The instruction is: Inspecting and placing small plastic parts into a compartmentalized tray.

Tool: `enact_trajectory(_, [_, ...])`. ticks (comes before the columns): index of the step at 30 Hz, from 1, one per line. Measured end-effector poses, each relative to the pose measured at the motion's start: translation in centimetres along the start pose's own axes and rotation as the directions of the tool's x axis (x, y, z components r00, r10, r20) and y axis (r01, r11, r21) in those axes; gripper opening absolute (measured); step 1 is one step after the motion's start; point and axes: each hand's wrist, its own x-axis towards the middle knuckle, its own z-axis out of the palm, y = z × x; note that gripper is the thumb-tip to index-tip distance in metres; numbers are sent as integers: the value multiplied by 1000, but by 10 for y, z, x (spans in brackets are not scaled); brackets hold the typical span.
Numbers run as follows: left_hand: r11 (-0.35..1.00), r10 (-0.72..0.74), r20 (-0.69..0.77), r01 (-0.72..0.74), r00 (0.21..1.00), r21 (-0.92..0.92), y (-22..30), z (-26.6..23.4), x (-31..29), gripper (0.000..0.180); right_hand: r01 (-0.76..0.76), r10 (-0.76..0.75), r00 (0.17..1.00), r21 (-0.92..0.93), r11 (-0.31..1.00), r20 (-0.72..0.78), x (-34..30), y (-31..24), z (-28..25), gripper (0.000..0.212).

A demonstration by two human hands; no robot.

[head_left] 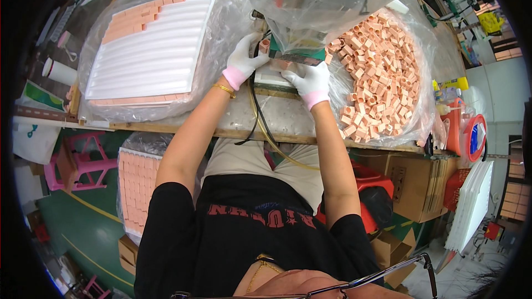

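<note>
Both my hands wear white gloves with pink cuffs and meet at a small machine [299,55] with a green edge, partly draped in clear plastic. My left hand [242,62] is closed on a small salmon-coloured hollow block [264,46], its round opening showing, at the machine's left side. My right hand [312,82] is at the front right of the machine, thumb stretched left over the pale base [272,79]. Its other fingers are mostly hidden, so their grip is unclear. Right of it lies a large heap of similar blocks [379,77] on clear plastic.
At the left, a white ridged tray [149,50] holds rows of blocks along its far and near edges. A black cable and a yellowish hose [260,119] hang over the table's front edge. Below are a filled tray [138,188], a pink stool [83,160] and cardboard boxes [415,182].
</note>
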Motion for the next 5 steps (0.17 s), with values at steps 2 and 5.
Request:
enact_trajectory(2, [999, 35, 34, -35, 999, -13, 0, 0, 1, 62, 13, -11, 999, -55, 998, 44, 3, 0, 4, 34])
enact_trajectory(5, [978, 50, 89, -66, 995, 197, 3, -2, -4, 63, 14, -1, 997, -173, 985, 72, -1, 8, 19, 47])
